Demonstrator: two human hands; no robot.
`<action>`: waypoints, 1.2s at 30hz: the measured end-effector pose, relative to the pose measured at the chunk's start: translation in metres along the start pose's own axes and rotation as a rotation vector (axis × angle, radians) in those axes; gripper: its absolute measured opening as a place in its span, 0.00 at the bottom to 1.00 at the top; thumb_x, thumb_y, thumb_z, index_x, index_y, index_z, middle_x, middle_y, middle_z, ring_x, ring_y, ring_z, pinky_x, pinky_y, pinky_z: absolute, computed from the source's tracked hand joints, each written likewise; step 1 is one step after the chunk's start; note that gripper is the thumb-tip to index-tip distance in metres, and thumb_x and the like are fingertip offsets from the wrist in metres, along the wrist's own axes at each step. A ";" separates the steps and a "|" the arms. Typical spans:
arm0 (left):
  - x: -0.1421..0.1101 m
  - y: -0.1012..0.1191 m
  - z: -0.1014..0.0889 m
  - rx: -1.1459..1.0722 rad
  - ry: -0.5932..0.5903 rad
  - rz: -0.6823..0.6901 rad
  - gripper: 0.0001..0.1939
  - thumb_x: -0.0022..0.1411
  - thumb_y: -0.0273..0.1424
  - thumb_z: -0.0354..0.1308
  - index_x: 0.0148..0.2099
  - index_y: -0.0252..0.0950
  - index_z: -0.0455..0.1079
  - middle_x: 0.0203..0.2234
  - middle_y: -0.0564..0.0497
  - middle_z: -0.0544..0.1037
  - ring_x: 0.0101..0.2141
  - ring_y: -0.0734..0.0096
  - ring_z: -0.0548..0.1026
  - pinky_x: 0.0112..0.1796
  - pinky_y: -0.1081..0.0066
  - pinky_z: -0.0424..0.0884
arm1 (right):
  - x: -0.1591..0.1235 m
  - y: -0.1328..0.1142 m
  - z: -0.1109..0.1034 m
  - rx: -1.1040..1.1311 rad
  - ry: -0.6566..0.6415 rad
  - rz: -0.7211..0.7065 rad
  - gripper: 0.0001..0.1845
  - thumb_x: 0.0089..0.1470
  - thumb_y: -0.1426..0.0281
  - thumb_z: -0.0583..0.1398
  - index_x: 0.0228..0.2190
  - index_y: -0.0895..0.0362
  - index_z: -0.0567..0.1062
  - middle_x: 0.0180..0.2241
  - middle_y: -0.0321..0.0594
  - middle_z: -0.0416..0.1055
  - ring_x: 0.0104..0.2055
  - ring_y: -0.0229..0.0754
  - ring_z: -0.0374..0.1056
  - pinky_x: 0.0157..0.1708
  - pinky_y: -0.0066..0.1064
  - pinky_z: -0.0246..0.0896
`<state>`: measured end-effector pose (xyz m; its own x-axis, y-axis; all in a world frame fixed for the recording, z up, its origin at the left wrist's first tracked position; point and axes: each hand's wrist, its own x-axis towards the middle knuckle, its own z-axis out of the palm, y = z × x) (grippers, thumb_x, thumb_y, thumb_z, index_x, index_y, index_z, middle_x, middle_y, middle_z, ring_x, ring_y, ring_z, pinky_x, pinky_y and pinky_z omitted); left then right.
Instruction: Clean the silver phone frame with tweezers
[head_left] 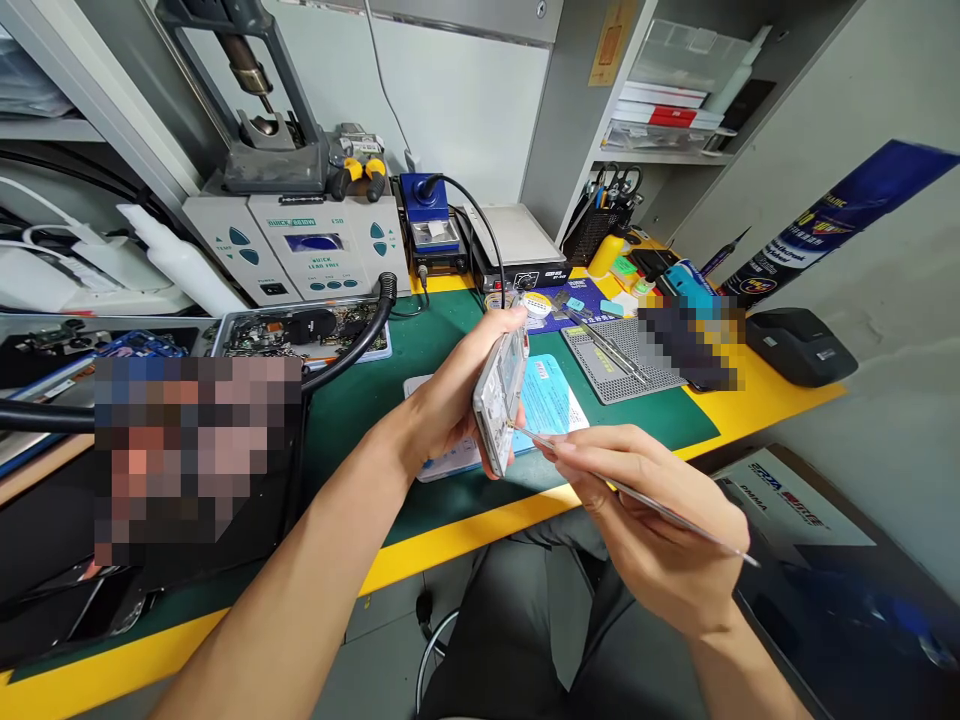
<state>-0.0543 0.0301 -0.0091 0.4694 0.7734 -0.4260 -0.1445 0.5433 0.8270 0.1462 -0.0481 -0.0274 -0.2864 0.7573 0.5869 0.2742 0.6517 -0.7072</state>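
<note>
My left hand [450,400] grips a white phone frame [501,397], held upright on edge above the green mat [360,400]. My right hand [645,510] pinches thin metal tweezers [660,508], whose tip touches the lower edge of the phone frame. Both hands hover over the front part of the bench, just above a light blue card [551,395] lying on the mat.
A grey soldering and hot-air station [296,245] stands at the back left, with a blue tip holder [429,220] beside it. A grey grid pad with tools [611,355] lies to the right. A black device [799,345] sits at far right. The bench has a yellow edge [450,545].
</note>
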 end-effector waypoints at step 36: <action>0.005 -0.005 0.001 -0.062 0.008 0.069 0.41 0.53 0.70 0.53 0.23 0.33 0.74 0.16 0.44 0.72 0.11 0.63 0.69 0.09 0.67 0.64 | -0.004 0.010 -0.001 -0.216 -0.061 -0.280 0.24 0.56 0.93 0.61 0.50 0.63 0.80 0.48 0.49 0.81 0.50 0.40 0.80 0.51 0.29 0.78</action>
<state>-0.0507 0.0307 -0.0149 0.4497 0.8121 -0.3717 -0.2302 0.5075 0.8303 0.1513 -0.0445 -0.0366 -0.4303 0.5489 0.7167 0.3635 0.8321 -0.4190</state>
